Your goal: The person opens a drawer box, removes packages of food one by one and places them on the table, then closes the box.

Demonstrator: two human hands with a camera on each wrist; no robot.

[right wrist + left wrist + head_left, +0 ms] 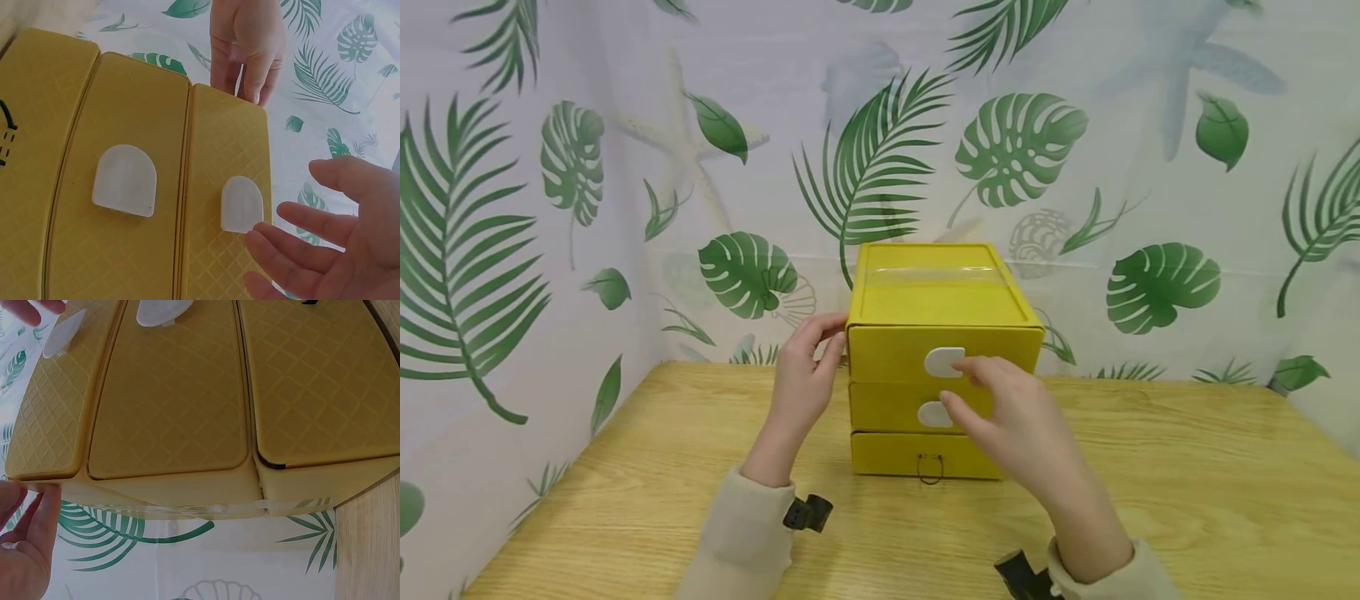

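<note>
Braced at left

Rests the left hand (805, 367), fingers straight, against the left side of the yellow drawer unit (898, 371) on the table (1180, 500), seemingly to steady it. Holds the right hand (1018, 412) loosely spread by the top white handle (942, 362), contact uncertain.

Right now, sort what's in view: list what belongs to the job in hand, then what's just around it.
Apparently in the job:
- yellow drawer unit
- top drawer's white handle, near the right hand's fingertips
- left hand, touching the unit's left side

Just around it:
- wooden table
- leaf-print backdrop
</note>
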